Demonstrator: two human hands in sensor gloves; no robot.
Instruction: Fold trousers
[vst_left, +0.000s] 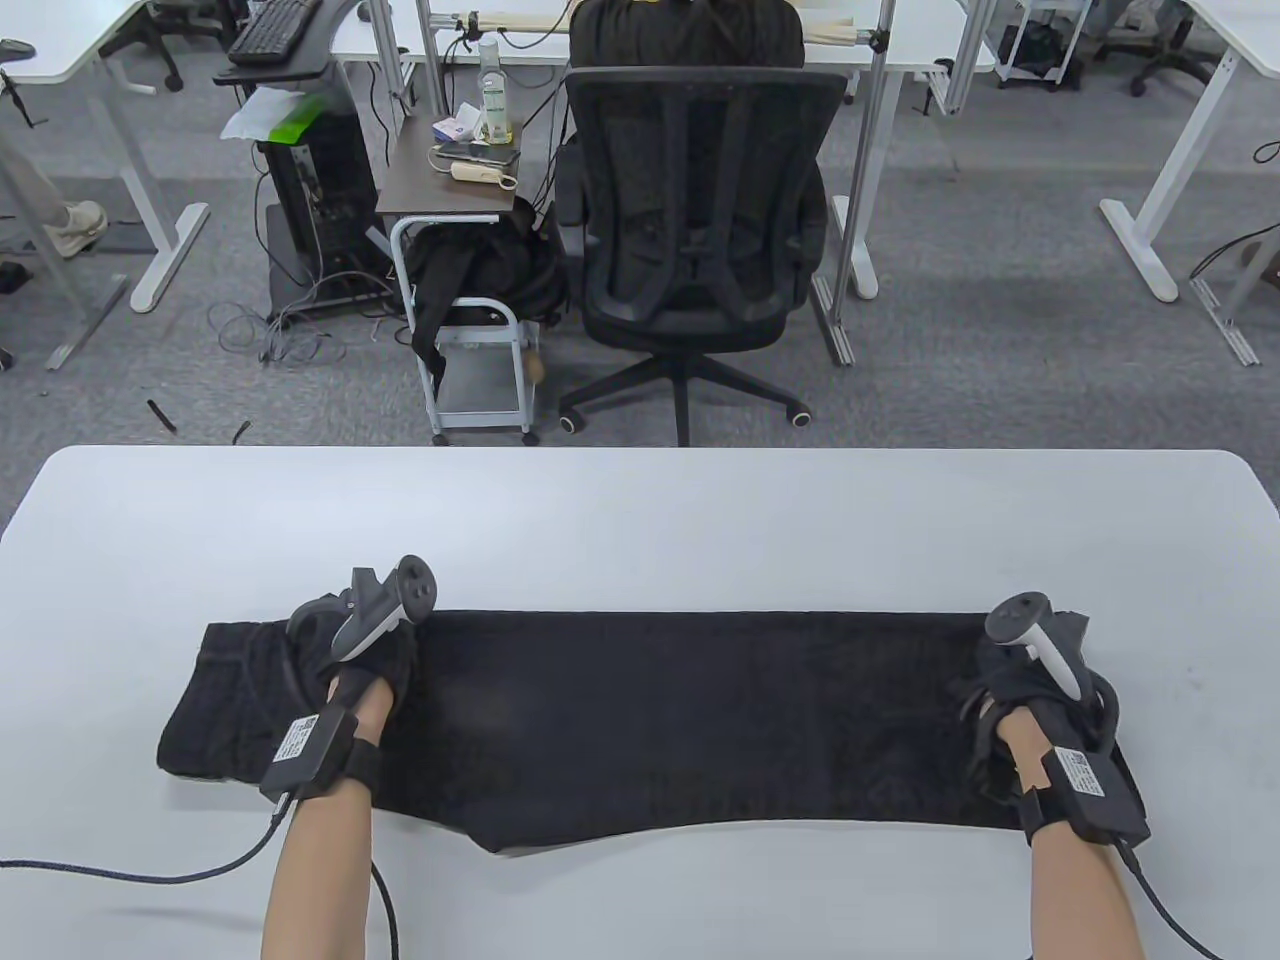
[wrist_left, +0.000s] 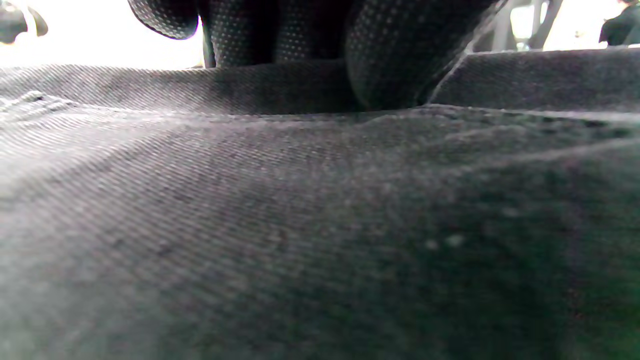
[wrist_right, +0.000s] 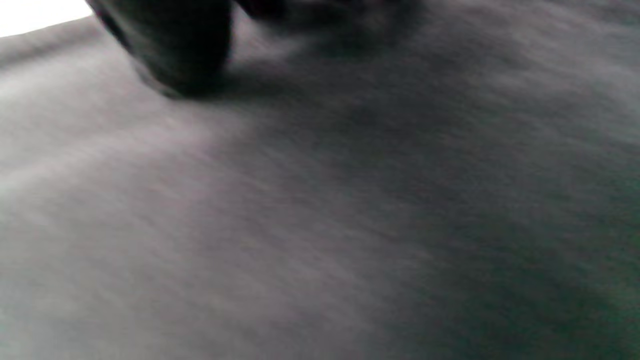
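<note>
While the trousers (vst_left: 650, 720) lie flat across lower frame, L hand (vst_left: 355, 655) is rested on them at left, R hand (vst_left: 1030, 690) at right. Finger state can't be told.

White table (vst_left: 640, 510) — black trousers (vst_left: 680, 720) flat

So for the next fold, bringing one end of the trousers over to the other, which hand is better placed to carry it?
Probably the right hand. It rests at the very end of the trousers, on the narrow leg end, so it can lift that edge. The left hand sits inward from the waist end, better placed to pin the cloth.
</note>
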